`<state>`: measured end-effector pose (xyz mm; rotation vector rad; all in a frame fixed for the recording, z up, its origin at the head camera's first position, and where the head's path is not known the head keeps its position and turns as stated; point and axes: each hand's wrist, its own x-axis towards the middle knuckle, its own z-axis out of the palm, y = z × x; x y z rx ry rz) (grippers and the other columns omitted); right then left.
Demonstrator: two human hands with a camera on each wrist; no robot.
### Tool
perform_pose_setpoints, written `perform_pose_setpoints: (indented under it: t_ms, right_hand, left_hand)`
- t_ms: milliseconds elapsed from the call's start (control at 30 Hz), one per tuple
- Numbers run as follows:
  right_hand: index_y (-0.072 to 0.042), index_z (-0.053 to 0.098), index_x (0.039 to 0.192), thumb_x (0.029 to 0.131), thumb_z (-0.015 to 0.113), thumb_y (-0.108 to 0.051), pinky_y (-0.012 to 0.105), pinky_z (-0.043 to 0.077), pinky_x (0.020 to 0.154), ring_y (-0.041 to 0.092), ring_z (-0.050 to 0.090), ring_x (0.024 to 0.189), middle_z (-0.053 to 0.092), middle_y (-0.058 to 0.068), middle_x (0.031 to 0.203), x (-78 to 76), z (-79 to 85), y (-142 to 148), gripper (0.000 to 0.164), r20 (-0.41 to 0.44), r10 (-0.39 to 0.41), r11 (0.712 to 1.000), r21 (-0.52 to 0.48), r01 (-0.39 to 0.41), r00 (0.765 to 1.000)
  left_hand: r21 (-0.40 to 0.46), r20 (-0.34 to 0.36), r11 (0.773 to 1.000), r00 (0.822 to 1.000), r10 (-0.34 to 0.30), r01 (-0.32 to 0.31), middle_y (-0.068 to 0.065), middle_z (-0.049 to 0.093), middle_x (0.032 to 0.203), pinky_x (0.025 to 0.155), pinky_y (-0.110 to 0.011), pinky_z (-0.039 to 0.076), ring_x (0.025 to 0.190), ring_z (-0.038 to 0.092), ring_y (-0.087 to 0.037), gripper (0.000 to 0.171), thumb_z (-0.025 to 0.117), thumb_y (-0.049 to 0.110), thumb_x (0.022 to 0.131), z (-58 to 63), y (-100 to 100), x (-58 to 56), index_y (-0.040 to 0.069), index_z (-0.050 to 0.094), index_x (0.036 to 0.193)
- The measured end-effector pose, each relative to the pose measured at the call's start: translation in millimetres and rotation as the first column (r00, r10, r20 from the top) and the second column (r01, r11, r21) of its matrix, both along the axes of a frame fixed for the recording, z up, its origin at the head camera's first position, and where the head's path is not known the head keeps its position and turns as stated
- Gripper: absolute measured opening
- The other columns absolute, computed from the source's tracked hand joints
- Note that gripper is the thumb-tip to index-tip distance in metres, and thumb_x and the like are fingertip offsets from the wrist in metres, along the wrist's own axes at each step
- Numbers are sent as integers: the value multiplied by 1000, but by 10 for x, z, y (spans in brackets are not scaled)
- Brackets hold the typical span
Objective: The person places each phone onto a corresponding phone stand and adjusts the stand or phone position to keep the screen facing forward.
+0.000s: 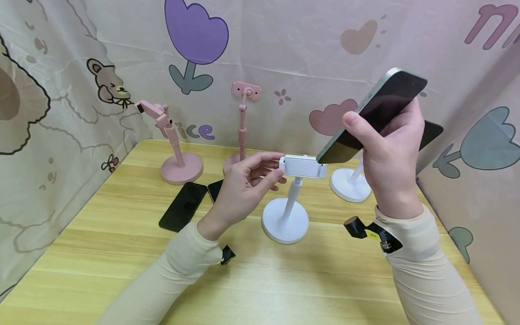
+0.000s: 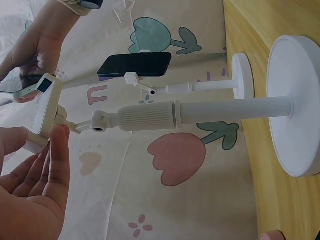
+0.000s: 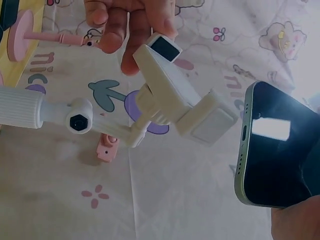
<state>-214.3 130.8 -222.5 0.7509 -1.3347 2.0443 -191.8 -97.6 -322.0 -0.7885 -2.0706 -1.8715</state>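
Head view has the right grip (image 1: 392,151) holding a phone (image 1: 386,106) aslant, thumb on one long edge; the left grip (image 1: 243,189) pinches the left end of a clamp (image 1: 302,166) on a white stand (image 1: 292,198). The phone's lower end is left of the right grip, near the clamp's right end; the right wrist view shows the two apart. Below and right of the left grip, the base (image 1: 285,225) sits on the worktop (image 1: 304,280).

A knock seems the likeliest trouble: if the phone's lower corner met the clamp off line, the clamp could swivel at its joint (image 2: 99,121), or the stand could rock, being top-heavy on a thin stem (image 2: 230,110). A loose hold on the smooth edge could let the phone slip. Swinging wide, the right grip could also bump the rear stand (image 1: 351,186) and its second phone (image 1: 431,134), both beyond it.

The held phone has a glossy black face, a pale greenish edge and rounded corners, and catches a bright reflection. The clamp is plain white, with a ribbed collar (image 2: 147,116) below the joint.
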Motion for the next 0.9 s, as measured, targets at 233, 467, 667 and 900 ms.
perform_pose_setpoints:
  t_ms: [233, 467, 667, 900]
  right_hand:
    - [-2, 62, 104, 77, 81, 13, 27, 55, 67, 24, 69, 78, 70, 12, 83, 61, 49, -82, 36, -2, -32, 996, 79, 32, 999]
    - [0, 60, 105, 76, 85, 11, 28, 52, 66, 23, 68, 77, 67, 10, 82, 84, 86, -208, 40, -15, -35, 998, 52, 36, 999]
    - [-2, 59, 105, 78, 84, 11, 29, 54, 66, 23, 67, 76, 64, 9, 81, 76, 102, -291, 39, -8, -34, 998, 46, 35, 999]
    - [-7, 59, 110, 82, 84, 8, 32, 61, 72, 28, 75, 79, 67, 12, 85, 67, 85, -357, 41, 6, -32, 996, 84, 31, 999]
  left_hand:
    - [-7, -5, 1000, 1000, 8, -8, -21, 77, 111, 80, -33, 69, 96, 80, -37, 34, 71, 3, 102, 12, -2, 9, 0, 68, 136]
    - [0, -7, 1000, 1000, 3, -3, -20, 78, 111, 78, -34, 69, 94, 80, -34, 33, 70, 3, 103, 13, -7, 11, 0, 68, 135]
    - [-6, -5, 1000, 1000, 7, -7, -18, 78, 112, 77, -34, 69, 92, 80, -22, 33, 71, 4, 103, 7, -13, 7, 1, 68, 136]
    - [-10, -3, 1000, 1000, 11, -11, -17, 78, 112, 77, -34, 69, 92, 80, -23, 33, 71, 5, 103, 5, -13, 5, 2, 69, 136]
